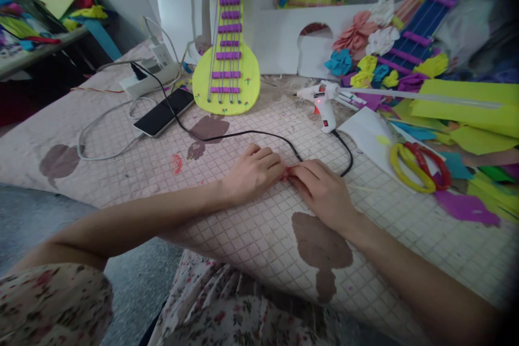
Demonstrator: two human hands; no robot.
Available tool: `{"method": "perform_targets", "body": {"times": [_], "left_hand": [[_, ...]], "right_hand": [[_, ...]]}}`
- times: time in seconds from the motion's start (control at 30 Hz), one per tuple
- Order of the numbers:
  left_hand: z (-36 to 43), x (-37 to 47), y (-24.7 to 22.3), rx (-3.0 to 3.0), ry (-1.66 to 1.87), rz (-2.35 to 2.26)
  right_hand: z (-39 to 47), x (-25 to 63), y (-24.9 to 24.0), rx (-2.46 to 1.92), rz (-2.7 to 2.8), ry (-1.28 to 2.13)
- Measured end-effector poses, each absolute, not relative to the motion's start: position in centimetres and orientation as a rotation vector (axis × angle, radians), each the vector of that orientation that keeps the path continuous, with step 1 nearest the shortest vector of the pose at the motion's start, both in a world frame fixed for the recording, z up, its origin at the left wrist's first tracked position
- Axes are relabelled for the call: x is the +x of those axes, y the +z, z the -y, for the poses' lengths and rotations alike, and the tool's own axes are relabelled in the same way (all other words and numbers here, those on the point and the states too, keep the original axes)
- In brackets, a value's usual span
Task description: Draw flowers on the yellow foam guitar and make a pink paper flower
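Between my two hands is a small pinkish-red scrap (286,174), mostly covered by the fingers, so its shape is hard to make out. My left hand (255,174) is closed on its left side, knuckles up, close to the tabletop. From the right, my right hand (324,190) pinches the same scrap with thumb and fingers. A black cord (259,132) runs just beyond the fingertips. To the left on the cloth lies a small tangle of red-orange bits (176,163).
Behind stands a yellow guitar-shaped cutout (251,70) with purple strips. A white glue gun (320,98) with a lit red light stands beyond my right hand. Scissors (411,170) and coloured sheets (466,97) lie right. A phone (164,112) and a power strip (150,78) lie left.
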State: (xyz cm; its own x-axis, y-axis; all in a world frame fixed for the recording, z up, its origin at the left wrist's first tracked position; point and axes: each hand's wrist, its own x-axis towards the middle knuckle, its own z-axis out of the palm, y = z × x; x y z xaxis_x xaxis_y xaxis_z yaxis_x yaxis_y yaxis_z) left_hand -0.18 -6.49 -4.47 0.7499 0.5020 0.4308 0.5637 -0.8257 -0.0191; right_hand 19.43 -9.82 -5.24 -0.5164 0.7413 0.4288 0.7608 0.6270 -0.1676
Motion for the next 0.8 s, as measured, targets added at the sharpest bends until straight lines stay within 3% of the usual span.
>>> {"method": "perform_targets", "body": {"times": [0.8], "left_hand": [[6.86,0.12,-4.73,-2.762,-0.543,0.844]], "right_hand": [[9.86,19.23,-5.18,-1.185,2.464,-0.189]]}}
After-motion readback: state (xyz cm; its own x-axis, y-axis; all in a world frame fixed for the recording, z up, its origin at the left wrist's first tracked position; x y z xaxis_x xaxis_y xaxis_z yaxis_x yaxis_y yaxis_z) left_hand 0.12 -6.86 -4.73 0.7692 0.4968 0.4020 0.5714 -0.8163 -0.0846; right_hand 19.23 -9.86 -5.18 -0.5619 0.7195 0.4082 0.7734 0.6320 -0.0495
